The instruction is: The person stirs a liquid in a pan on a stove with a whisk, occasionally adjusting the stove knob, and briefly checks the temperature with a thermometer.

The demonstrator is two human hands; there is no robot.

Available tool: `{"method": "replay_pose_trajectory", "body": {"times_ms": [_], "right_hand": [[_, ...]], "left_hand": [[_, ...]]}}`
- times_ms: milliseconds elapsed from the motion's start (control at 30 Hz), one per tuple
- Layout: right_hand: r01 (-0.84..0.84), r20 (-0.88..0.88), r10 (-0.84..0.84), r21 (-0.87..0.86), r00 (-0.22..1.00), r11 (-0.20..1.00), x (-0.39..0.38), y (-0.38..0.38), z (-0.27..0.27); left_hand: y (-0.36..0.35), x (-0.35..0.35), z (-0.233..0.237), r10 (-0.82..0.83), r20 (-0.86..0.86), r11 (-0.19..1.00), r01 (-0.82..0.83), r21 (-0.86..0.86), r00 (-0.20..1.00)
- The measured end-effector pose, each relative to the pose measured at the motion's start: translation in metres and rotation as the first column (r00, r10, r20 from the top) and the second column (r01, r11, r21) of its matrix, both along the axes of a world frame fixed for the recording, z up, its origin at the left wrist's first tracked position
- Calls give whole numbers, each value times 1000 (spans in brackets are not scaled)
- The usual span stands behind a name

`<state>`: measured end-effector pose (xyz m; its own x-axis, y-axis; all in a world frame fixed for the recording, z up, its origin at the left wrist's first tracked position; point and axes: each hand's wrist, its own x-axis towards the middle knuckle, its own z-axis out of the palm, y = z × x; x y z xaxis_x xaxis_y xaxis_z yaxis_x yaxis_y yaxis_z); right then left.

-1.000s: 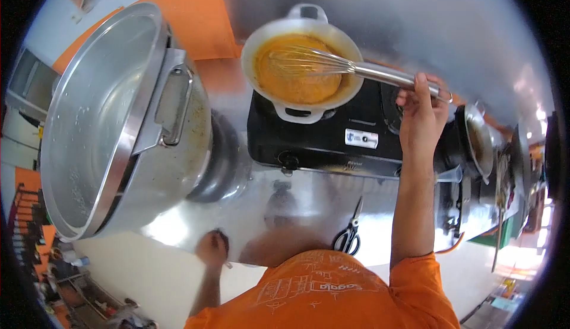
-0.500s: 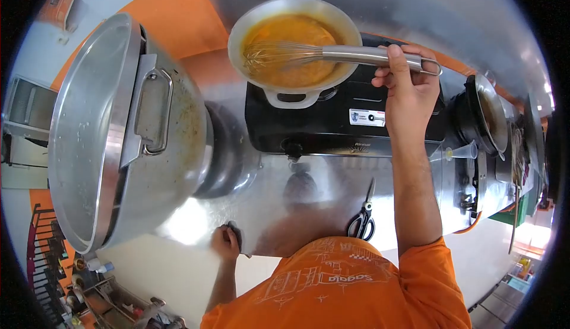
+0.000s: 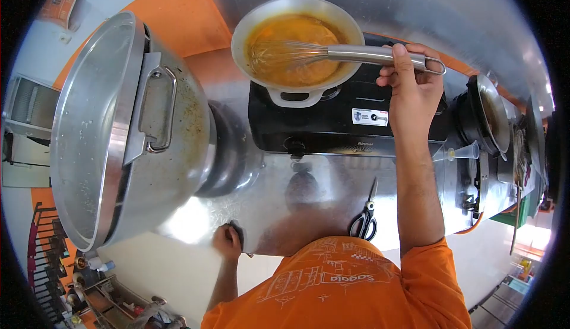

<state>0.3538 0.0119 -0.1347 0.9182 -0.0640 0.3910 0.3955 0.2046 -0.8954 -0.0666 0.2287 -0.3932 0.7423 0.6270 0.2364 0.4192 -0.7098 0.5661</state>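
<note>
My right hand (image 3: 415,88) is closed round the steel handle of a whisk (image 3: 356,54). The whisk's wires dip into an orange-yellow liquid (image 3: 314,25) in a two-handled metal wok (image 3: 239,47). This wok rests on a black gas stove (image 3: 320,136) with a label on its top. My left hand (image 3: 227,241) is curled at the counter's front edge, against a small dark thing that I cannot make out. Black-handled scissors (image 3: 364,221) lie on the steel counter (image 3: 267,210) between my two arms.
A large metal pot (image 3: 178,121) with a side handle stands on the left. At the right, a dark pan (image 3: 484,115) sits beyond the stove, near a clear plastic funnel-like piece (image 3: 466,151). A steel wall rises behind the stove.
The whisk's wires have shifted slightly in the liquid, with my right hand still round the handle. The whole view has moved a little. My left hand stays at the counter edge.
</note>
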Motion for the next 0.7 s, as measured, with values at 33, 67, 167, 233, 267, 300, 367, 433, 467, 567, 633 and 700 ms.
{"method": "replay_pose_trajectory", "body": {"times_ms": [33,67,167,233,267,300,367,433,467,567,633,700], "right_hand": [[7,8,-7,-3,1000,1000,0,0,1],[6,6,-6,-1,1000,1000,1,0,0],[1,0,-1,-3,1000,1000,1,1,-1],[-3,-7,3,-11,1000,1000,1,2,-2],[-2,-3,2,-15,1000,1000,1,2,-3],[-1,1,1,-18,1000,1000,1,1,-4],[1,4,-1,-7,1000,1000,1,2,-3],[3,5,-3,24,1000,1000,2,2,0],[0,5,0,20,1000,1000,2,2,0],[-8,9,8,6,1000,1000,3,2,-3],[-14,14,14,-7,1000,1000,2,3,-4],[-5,7,5,-5,1000,1000,0,3,-1]], "left_hand": [[0,0,0,8,8,1000,-8,-5,1000],[-1,1,0,17,16,1000,-17,-11,1000],[-1,1,1,20,21,1000,-20,-4,1000],[-1,2,1,28,33,999,-28,-17,999],[-2,2,1,41,48,998,-39,-38,998],[-3,3,1,54,62,997,-50,-60,997],[-4,5,7,43,50,999,-41,-26,998],[-4,6,8,30,29,1000,-30,4,999],[-3,5,8,23,14,1000,-23,17,1000],[-2,3,5,12,3,998,-12,55,1000],[-2,3,5,11,-7,998,-11,60,1000],[-2,3,7,14,-27,999,-13,48,1000]]}}
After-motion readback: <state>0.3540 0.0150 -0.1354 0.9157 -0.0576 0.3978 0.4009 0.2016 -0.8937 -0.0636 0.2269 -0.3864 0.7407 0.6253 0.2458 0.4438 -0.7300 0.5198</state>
